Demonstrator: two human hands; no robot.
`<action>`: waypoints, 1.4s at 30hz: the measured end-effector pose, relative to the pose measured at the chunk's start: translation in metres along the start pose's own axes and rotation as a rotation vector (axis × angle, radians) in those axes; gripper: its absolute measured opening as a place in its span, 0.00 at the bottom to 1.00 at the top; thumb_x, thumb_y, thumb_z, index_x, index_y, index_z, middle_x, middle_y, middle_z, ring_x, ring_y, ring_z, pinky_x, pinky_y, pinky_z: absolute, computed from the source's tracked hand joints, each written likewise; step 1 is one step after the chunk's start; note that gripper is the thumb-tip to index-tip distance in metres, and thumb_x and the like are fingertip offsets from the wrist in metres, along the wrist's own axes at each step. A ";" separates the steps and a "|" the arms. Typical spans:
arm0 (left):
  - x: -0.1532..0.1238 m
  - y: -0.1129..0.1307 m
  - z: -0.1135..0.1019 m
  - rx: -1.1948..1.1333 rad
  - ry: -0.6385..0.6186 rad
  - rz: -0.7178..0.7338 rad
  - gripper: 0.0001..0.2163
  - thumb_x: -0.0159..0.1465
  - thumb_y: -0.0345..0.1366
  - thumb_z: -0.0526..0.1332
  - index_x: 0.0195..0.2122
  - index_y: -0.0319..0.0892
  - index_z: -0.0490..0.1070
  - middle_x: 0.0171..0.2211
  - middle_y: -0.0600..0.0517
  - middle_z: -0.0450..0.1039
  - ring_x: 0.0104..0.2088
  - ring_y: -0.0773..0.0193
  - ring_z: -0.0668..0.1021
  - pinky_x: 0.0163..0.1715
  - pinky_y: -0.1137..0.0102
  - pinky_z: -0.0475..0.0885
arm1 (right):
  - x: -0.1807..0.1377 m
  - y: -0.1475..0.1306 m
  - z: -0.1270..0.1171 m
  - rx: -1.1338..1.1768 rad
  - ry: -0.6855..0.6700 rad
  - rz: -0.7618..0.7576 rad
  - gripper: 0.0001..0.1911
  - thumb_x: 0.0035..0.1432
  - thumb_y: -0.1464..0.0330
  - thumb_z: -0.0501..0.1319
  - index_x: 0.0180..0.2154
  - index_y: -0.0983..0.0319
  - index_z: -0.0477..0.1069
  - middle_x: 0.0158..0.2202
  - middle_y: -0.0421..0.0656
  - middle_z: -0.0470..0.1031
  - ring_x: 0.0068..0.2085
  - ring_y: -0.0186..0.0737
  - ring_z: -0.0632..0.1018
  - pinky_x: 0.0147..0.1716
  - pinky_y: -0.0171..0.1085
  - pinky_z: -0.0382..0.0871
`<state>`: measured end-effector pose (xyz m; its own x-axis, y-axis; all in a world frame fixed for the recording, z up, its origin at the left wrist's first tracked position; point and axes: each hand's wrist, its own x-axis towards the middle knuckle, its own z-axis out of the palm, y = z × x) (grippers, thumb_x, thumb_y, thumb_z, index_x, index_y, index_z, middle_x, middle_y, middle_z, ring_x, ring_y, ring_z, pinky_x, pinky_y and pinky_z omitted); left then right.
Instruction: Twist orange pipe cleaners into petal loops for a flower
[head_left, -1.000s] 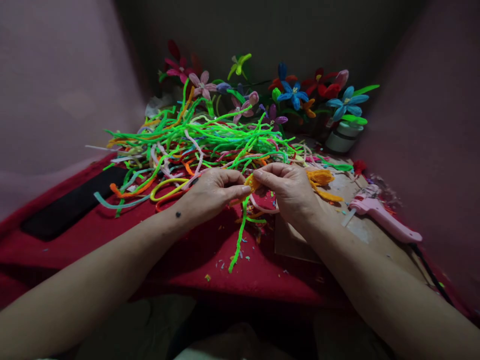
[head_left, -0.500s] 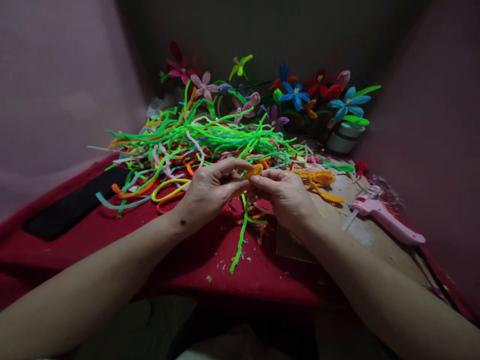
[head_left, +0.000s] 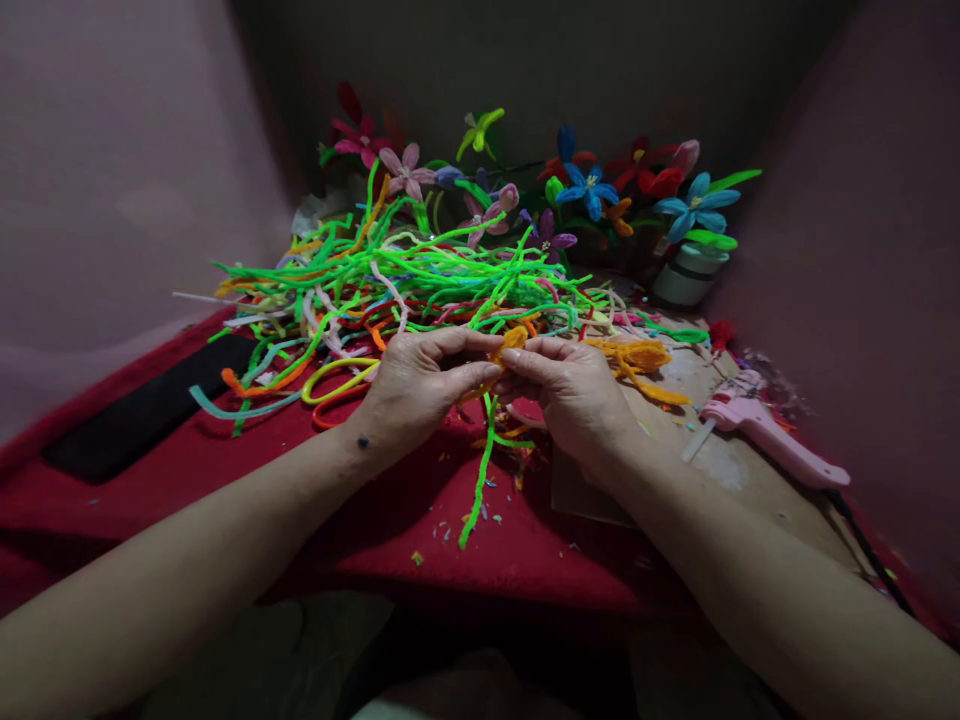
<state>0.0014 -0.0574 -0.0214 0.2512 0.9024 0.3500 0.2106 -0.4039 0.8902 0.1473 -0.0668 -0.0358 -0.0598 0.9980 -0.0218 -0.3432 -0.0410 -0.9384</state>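
Observation:
An orange pipe cleaner (head_left: 514,338), bent into a small petal-like loop, is pinched between both hands over the front of the table. My left hand (head_left: 431,375) grips its lower left part between thumb and fingers. On the other side, my right hand (head_left: 566,385) holds it with thumb and forefinger, the fingertips of both hands nearly meeting. Part of the piece is hidden behind the fingers. Below the hands a bright green pipe cleaner (head_left: 482,480) lies on the red cloth. More orange folded pipe cleaners (head_left: 634,357) rest just right of my right hand.
A heap of mostly green pipe cleaners (head_left: 450,270) spreads behind the hands. Finished fuzzy flowers (head_left: 590,190) stand at the back, near a white pot (head_left: 691,275). A pink glue gun (head_left: 772,430) lies on cardboard (head_left: 739,500) at right. Yellow-handled scissors (head_left: 307,385) and a black case (head_left: 142,410) lie left.
My left fingers have shifted slightly down along the orange pipe cleaner, and its loop shows a little more. The right hand keeps its pinch almost unmoved.

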 end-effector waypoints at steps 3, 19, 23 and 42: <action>0.001 0.003 -0.001 -0.068 -0.059 -0.114 0.08 0.54 0.29 0.63 0.36 0.37 0.77 0.23 0.54 0.75 0.25 0.70 0.75 0.26 0.77 0.71 | 0.003 0.001 -0.001 0.024 0.000 -0.028 0.08 0.41 0.69 0.67 0.22 0.65 0.69 0.17 0.39 0.72 0.19 0.32 0.74 0.20 0.31 0.67; 0.004 0.004 -0.002 0.002 -0.113 -0.168 0.04 0.55 0.32 0.61 0.28 0.36 0.71 0.18 0.57 0.66 0.18 0.75 0.66 0.17 0.78 0.60 | -0.001 0.000 0.002 -0.066 0.056 0.056 0.10 0.42 0.68 0.66 0.22 0.64 0.65 0.16 0.36 0.67 0.17 0.28 0.68 0.17 0.30 0.61; 0.003 0.003 0.000 0.035 -0.117 -0.129 0.05 0.54 0.33 0.62 0.26 0.36 0.71 0.19 0.56 0.67 0.19 0.73 0.67 0.19 0.77 0.61 | -0.003 0.000 0.002 -0.141 0.049 0.040 0.10 0.43 0.67 0.65 0.21 0.63 0.65 0.16 0.36 0.66 0.17 0.28 0.67 0.16 0.29 0.58; -0.005 -0.016 0.010 0.497 0.117 0.393 0.05 0.58 0.29 0.57 0.31 0.38 0.72 0.28 0.50 0.74 0.29 0.67 0.74 0.30 0.73 0.67 | -0.003 0.006 0.005 -0.284 0.110 -0.167 0.03 0.43 0.71 0.58 0.23 0.64 0.69 0.19 0.36 0.67 0.22 0.29 0.67 0.22 0.30 0.61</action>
<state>0.0058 -0.0570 -0.0401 0.3002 0.6717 0.6772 0.5434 -0.7040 0.4573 0.1406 -0.0706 -0.0394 0.0818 0.9897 0.1173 -0.0645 0.1227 -0.9903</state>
